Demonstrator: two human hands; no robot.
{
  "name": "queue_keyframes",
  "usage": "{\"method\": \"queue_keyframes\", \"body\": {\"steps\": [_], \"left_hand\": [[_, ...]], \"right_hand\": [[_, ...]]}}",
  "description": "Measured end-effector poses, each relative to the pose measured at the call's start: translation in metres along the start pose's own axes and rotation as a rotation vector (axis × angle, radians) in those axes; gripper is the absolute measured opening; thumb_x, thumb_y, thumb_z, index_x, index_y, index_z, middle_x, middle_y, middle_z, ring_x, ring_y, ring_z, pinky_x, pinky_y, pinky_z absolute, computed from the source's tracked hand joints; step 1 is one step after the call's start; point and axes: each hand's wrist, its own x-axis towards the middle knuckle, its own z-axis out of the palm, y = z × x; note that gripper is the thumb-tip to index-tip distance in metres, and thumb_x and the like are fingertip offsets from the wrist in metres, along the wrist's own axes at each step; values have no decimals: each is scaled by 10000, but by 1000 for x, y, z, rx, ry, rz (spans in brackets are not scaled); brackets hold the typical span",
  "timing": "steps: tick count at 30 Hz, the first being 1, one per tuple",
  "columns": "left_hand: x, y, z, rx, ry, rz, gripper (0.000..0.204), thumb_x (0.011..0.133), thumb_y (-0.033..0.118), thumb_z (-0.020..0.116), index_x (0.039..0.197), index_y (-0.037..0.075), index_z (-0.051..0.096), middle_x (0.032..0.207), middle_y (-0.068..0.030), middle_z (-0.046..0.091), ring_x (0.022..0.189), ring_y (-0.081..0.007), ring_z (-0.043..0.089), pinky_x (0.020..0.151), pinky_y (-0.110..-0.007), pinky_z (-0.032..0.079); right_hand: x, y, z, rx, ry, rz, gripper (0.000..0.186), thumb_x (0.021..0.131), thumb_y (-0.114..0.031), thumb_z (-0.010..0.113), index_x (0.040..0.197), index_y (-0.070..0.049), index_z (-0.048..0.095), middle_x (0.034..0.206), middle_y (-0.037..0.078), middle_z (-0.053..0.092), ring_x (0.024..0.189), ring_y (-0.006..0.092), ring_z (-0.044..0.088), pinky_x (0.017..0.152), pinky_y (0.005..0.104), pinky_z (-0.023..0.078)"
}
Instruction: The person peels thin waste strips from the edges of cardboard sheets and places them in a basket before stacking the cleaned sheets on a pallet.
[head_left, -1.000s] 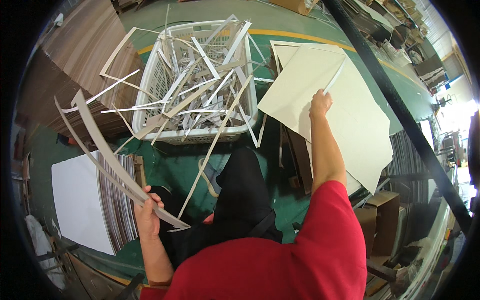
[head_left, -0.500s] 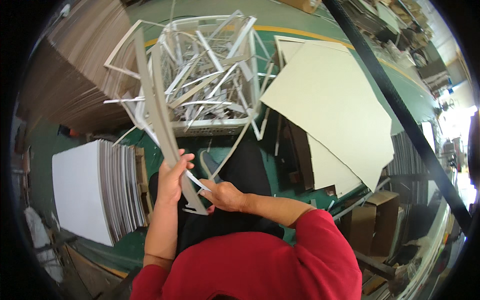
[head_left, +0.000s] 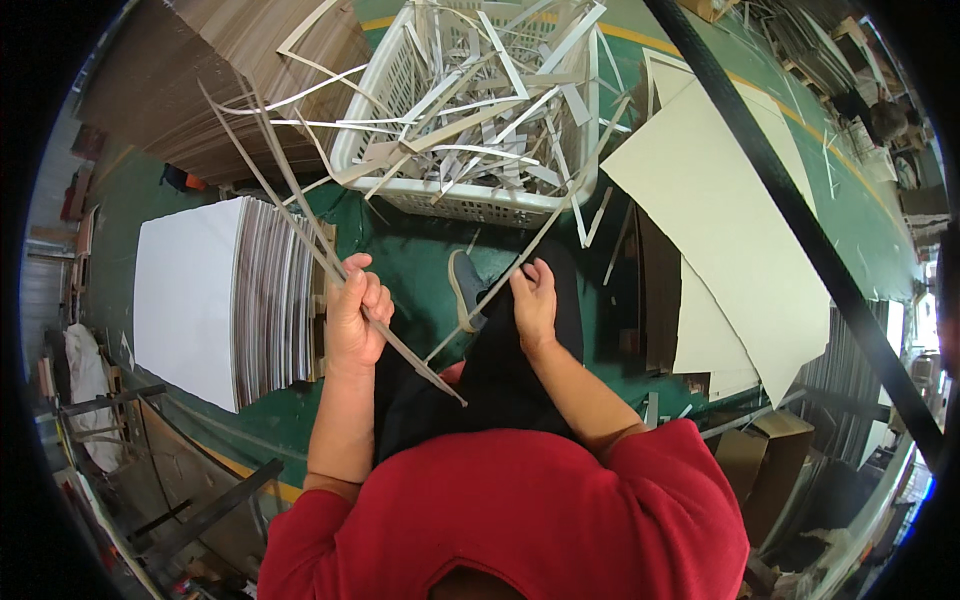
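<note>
1. Gripping long, thin grey-beige cardboard strips (head_left: 425,370), the left hand (head_left: 357,312) closes around them, their lower ends slanting over the black-trousered lap (head_left: 500,400).
2. Beside a narrow, pale slanting strip (head_left: 548,228) is the right hand (head_left: 536,305), fingers partly curled; whether its grip holds that strip, I cannot tell.
3. Ahead, a white slatted plastic basket (head_left: 470,205) heaped with offcuts (head_left: 490,130) stands on the green floor (head_left: 385,235).

A sheet-board workshop: green floor (head_left: 415,240) with a yellow line (head_left: 640,39) across the far side, a brown board stack (head_left: 190,110) far left, white-faced sheets (head_left: 185,300) stacked near left, a plastic basket (head_left: 450,203) heaped with narrow strips (head_left: 503,55), pale sheets (head_left: 720,220) piled right.
</note>
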Motion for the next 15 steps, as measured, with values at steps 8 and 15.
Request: {"method": "queue_keyframes", "body": {"steps": [8, 15], "left_hand": [[-3, -16, 17, 386, 47, -101, 375, 791, 130, 641, 1113, 25, 482, 894, -76, 565, 672, -105, 518, 556, -201, 413], [-11, -28, 37, 464, -73, -232, 374, 777, 132, 679, 1054, -5, 468, 802, -27, 552, 606, -87, 527, 515, -215, 446]], "right_hand": [[-16, -75, 31, 435, -381, -81, 382, 942, -145, 408, 1288, 0, 338, 953, 117, 600, 748, 157, 590, 688, 268, 499], [-33, -106, 55, -148, -493, -619, 378, 872, -39, 483, 1243, -3, 428, 909, 115, 606, 779, 148, 587, 710, 282, 497]]}}
